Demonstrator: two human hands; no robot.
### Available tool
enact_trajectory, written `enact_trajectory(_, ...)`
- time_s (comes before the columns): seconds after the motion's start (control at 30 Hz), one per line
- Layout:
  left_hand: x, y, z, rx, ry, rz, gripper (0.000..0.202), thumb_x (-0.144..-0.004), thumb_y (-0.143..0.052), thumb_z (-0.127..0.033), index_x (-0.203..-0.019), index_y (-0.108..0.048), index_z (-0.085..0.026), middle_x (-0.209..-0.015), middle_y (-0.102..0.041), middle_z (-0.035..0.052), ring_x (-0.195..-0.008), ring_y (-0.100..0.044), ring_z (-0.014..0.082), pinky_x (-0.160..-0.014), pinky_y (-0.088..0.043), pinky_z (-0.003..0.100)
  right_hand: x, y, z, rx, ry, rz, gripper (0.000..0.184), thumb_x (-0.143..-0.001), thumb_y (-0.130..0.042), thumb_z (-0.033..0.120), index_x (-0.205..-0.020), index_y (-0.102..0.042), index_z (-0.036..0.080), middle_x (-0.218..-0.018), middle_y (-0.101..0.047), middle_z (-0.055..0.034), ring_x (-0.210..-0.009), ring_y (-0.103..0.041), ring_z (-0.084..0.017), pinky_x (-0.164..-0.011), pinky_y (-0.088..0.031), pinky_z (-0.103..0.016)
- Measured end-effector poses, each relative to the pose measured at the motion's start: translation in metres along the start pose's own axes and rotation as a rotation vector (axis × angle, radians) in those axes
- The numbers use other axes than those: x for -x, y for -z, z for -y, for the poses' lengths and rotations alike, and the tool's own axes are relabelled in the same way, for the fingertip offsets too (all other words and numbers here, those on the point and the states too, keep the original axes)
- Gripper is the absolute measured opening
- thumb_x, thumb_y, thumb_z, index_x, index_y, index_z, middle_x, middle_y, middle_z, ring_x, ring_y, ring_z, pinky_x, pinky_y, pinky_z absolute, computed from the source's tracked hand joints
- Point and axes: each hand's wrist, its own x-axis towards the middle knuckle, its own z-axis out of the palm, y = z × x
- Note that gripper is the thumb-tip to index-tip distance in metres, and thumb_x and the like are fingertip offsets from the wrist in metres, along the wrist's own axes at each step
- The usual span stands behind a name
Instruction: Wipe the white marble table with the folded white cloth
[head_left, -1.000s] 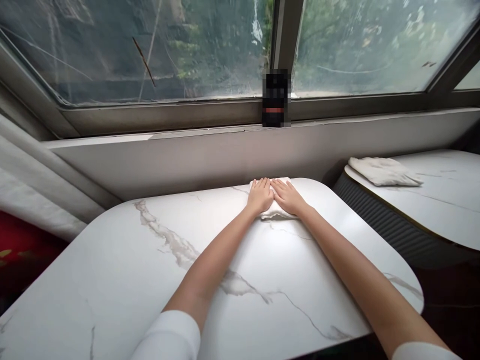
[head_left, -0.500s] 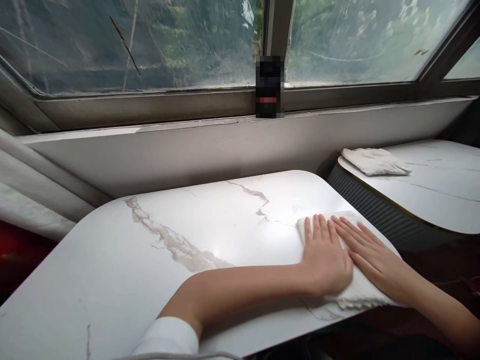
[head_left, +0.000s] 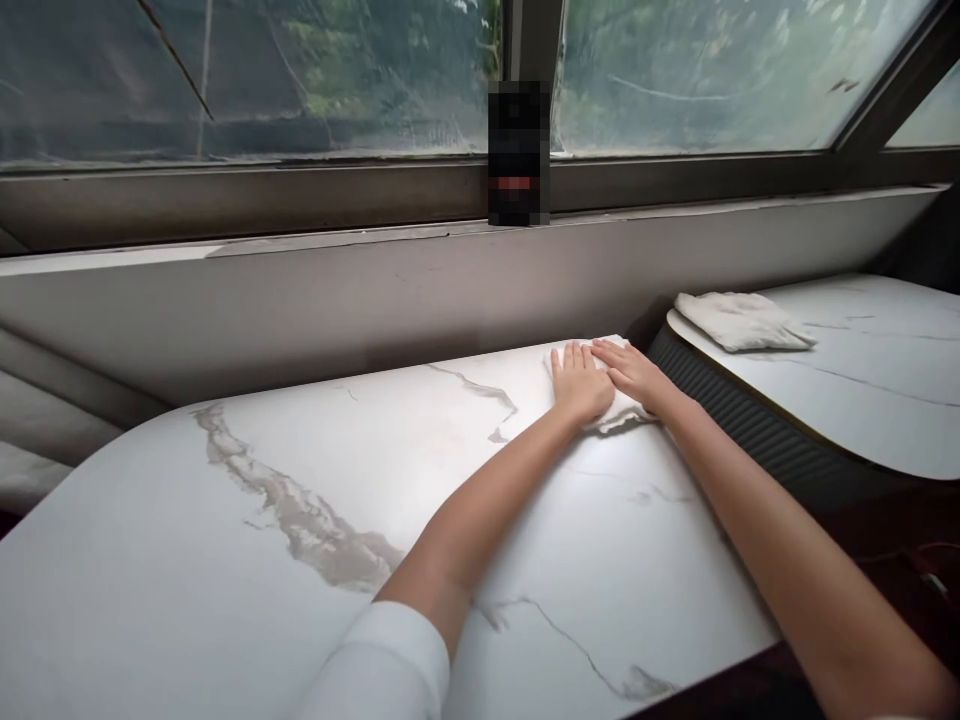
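A white cloth (head_left: 624,408) lies folded on the marble-patterned table (head_left: 247,580), at its far right corner by the wall. My left hand (head_left: 582,385) rests flat on the cloth, fingers stretched out and pointing away from me. Beside it, my right hand (head_left: 636,378) also presses flat on the cloth, its fingertips angled left and close to the left hand's. Both palms hide much of the cloth, whose near edge shows below them.
To the right, past a dark ribbed seat (head_left: 739,415), stands a second white table (head_left: 892,380) bearing another folded white cloth (head_left: 742,320). Behind the near table runs a wall with a ledge (head_left: 337,240) under windows. A blurred-out dark object (head_left: 517,150) stands there.
Both hands have slid the cloth away from me and somewhat left, from the table's right edge to its far right corner. My arms are stretched further out, and the view has shifted slightly.
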Motion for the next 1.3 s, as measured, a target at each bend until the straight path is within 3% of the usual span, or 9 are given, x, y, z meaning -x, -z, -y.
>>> enact_trajectory(0.17,-0.015,-0.004,0.01,-0.022,0.0,-0.12,0.057,-0.095,-0.016,-0.029,-0.142,-0.027,0.001,-0.151,-0.024,0.0147,-0.141,-0.015,0.0222,-0.115,-0.002,0.043,-0.021,-0.005,0.0,0.0,-0.036,-0.004,0.053,-0.09,-0.026,0.022,-0.141,-0.038,0.018,-0.147,-0.035,-0.0084,-0.136,-0.029,-0.021,-0.109,-0.023,-0.047)
enact_trajectory(0.33,0.004,-0.007,0.0,-0.046,-0.061,-0.126,0.058,-0.094,-0.018,-0.03,-0.142,-0.026,0.001,-0.15,-0.025,0.0159,-0.14,-0.015,0.0239,-0.115,-0.004,0.045,0.015,0.002,0.001,0.035,0.04,-0.014,0.052,-0.094,-0.021,0.025,-0.145,-0.029,0.019,-0.149,-0.029,-0.0071,-0.138,-0.024,-0.021,-0.11,-0.023,-0.05)
enact_trajectory(0.47,0.054,-0.009,-0.02,-0.043,-0.191,-0.105,0.059,-0.094,-0.02,-0.03,-0.142,-0.026,0.003,-0.15,-0.026,0.0177,-0.14,-0.015,0.0268,-0.114,-0.004,0.049,0.082,0.009,0.018,0.089,0.019,-0.029,0.053,-0.096,-0.016,0.028,-0.148,-0.018,0.019,-0.15,-0.028,-0.0075,-0.138,-0.022,-0.021,-0.11,-0.023,-0.051)
enact_trajectory(0.63,0.143,0.001,-0.033,-0.039,-0.362,-0.054,0.059,-0.095,-0.017,-0.032,-0.142,-0.025,0.003,-0.15,-0.024,0.0181,-0.14,-0.013,0.0285,-0.114,-0.006,0.052,0.176,0.017,0.075,0.142,0.021,-0.131,0.057,-0.095,-0.018,0.026,-0.149,0.001,0.023,-0.152,-0.024,-0.0055,-0.138,-0.024,-0.024,-0.108,-0.026,-0.052)
enact_trajectory(0.73,0.183,0.012,-0.025,-0.04,-0.41,0.017,0.059,-0.096,-0.013,-0.033,-0.143,-0.024,0.001,-0.151,-0.022,0.0171,-0.141,-0.011,0.0284,-0.114,-0.008,0.052,0.206,0.018,0.114,0.159,0.029,-0.177,0.063,-0.093,-0.022,0.025,-0.149,0.007,0.025,-0.152,-0.023,-0.0041,-0.137,-0.027,-0.026,-0.107,-0.028,-0.054)
enact_trajectory(0.8,0.197,0.019,-0.015,-0.037,-0.423,0.036,0.059,-0.096,-0.012,-0.033,-0.144,-0.023,0.001,-0.151,-0.021,0.0167,-0.141,-0.01,0.0279,-0.114,-0.008,0.052,0.208,0.017,0.133,0.169,0.019,-0.187,0.064,-0.092,-0.023,0.025,-0.148,0.009,0.025,-0.151,-0.025,-0.0047,-0.136,-0.028,-0.026,-0.107,-0.028,-0.054)
enact_trajectory(0.97,0.181,0.024,0.022,-0.035,-0.347,0.009,0.058,-0.096,-0.014,-0.031,-0.144,-0.022,0.002,-0.151,-0.02,0.0166,-0.141,-0.01,0.0258,-0.115,-0.004,0.049,0.161,0.006,0.147,0.141,-0.019,-0.142,0.061,-0.094,-0.02,0.024,-0.149,0.005,0.024,-0.149,-0.032,-0.0057,-0.137,-0.028,-0.023,-0.108,-0.028,-0.051)
enact_trajectory(1.13,0.112,0.026,0.072,-0.054,-0.189,-0.046,0.057,-0.095,-0.019,-0.031,-0.143,-0.025,0.0,-0.151,-0.023,0.0146,-0.14,-0.015,0.0222,-0.115,-0.005,0.046,0.058,-0.006,0.136,0.092,-0.008,-0.052,0.055,-0.092,-0.021,0.023,-0.146,-0.027,0.015,-0.148,-0.032,-0.0098,-0.137,-0.026,-0.022,-0.11,-0.023,-0.048)
enact_trajectory(1.3,0.06,0.034,0.123,-0.091,-0.028,-0.13,0.055,-0.095,-0.021,-0.028,-0.142,-0.028,0.0,-0.15,-0.027,0.0156,-0.14,-0.019,0.022,-0.114,-0.007,0.046,-0.037,-0.016,0.14,0.047,0.061,0.003,0.054,-0.09,-0.025,0.023,-0.141,-0.036,0.011,-0.148,-0.033,-0.011,-0.137,-0.027,-0.021,-0.111,-0.02,-0.044)
